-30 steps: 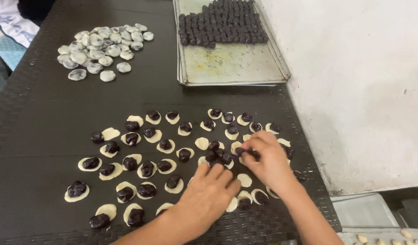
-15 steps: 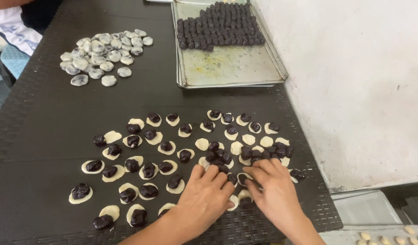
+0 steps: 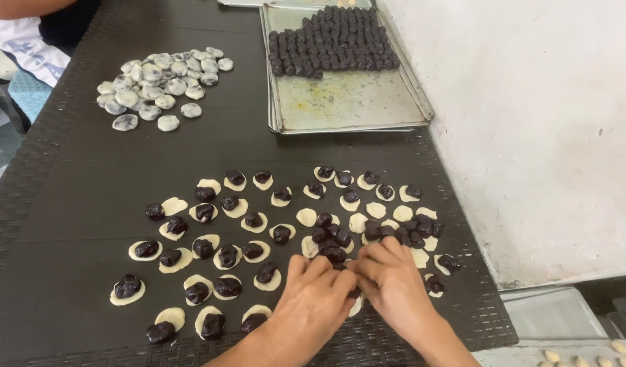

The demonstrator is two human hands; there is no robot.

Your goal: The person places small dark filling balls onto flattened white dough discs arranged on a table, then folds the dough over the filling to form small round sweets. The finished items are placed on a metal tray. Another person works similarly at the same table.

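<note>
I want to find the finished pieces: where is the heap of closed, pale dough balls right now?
In the head view, the heap of closed dough balls lies at the upper left of the dark table, left of the metal tray, far from both hands.

Left hand (image 3: 311, 299) palm down, fingers bent, fingertips meeting right hand (image 3: 393, 282); both forearms enter from bottom edge, grip state unclear.

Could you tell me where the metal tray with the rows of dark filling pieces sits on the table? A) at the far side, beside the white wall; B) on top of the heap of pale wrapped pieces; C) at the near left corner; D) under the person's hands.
A: the metal tray lies at the far right of the table, next to the white wall, with dark filling pieces at its far end.
</note>
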